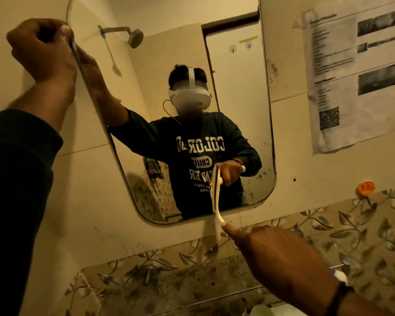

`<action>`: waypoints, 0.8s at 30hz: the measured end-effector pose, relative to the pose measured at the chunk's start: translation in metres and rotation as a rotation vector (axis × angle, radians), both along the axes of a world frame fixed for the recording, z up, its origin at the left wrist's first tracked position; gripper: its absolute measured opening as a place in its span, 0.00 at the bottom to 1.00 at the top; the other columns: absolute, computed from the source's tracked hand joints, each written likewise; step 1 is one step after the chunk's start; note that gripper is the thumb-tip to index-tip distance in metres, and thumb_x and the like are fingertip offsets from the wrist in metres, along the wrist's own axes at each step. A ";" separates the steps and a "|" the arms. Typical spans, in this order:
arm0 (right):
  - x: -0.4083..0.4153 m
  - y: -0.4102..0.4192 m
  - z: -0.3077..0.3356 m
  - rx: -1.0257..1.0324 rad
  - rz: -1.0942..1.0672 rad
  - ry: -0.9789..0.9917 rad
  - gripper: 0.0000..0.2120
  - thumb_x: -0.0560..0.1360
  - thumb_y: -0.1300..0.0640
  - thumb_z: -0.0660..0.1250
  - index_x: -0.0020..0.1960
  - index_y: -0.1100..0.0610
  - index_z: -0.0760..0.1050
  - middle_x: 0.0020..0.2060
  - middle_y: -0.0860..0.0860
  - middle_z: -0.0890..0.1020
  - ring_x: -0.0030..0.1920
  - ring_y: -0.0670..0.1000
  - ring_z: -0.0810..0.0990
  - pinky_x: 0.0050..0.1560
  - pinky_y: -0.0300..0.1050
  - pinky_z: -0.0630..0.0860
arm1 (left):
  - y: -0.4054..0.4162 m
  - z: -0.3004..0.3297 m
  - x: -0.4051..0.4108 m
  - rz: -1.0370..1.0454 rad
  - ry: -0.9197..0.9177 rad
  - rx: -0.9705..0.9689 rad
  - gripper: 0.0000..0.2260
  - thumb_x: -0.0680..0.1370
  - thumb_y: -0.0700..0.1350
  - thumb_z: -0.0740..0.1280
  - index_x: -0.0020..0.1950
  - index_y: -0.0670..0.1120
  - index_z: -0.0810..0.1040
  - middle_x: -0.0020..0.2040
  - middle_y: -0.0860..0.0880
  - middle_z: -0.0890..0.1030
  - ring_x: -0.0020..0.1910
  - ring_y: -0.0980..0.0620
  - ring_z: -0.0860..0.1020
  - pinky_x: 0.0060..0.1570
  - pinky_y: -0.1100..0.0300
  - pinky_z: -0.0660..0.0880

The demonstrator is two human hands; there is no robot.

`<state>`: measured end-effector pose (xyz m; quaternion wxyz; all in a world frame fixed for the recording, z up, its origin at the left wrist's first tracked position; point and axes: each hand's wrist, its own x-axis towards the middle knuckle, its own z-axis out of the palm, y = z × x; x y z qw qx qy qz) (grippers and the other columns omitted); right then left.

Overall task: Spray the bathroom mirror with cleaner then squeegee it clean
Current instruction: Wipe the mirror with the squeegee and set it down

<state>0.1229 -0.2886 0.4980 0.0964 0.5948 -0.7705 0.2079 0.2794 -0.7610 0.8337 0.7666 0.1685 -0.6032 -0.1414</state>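
Observation:
The rounded-corner mirror (237,110) hangs tilted on the tiled wall, reflecting a person in a dark sweatshirt. My left hand (41,49) grips the mirror's upper left edge, fingers curled round it. My right hand (281,254) holds a white squeegee (217,215) by its handle, index finger stretched along it. The squeegee's blade stands almost vertical at the mirror's bottom edge, partly over the wall below. No spray bottle is in view.
A taped paper notice (351,76) with a QR code hangs right of the mirror. Floral-pattern tiles (328,224) run below. A glass shelf (169,281) sits under the mirror. An orange blob (366,188) sticks to the wall at right.

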 end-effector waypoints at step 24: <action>-0.031 0.031 0.002 -0.004 -0.069 0.031 0.33 0.82 0.52 0.56 0.75 0.39 0.36 0.40 0.45 0.79 0.34 0.43 0.78 0.36 0.38 0.80 | 0.117 0.002 -0.018 0.022 0.061 0.043 0.04 0.67 0.63 0.69 0.41 0.70 0.82 0.42 0.66 0.85 0.42 0.68 0.83 0.42 0.70 0.80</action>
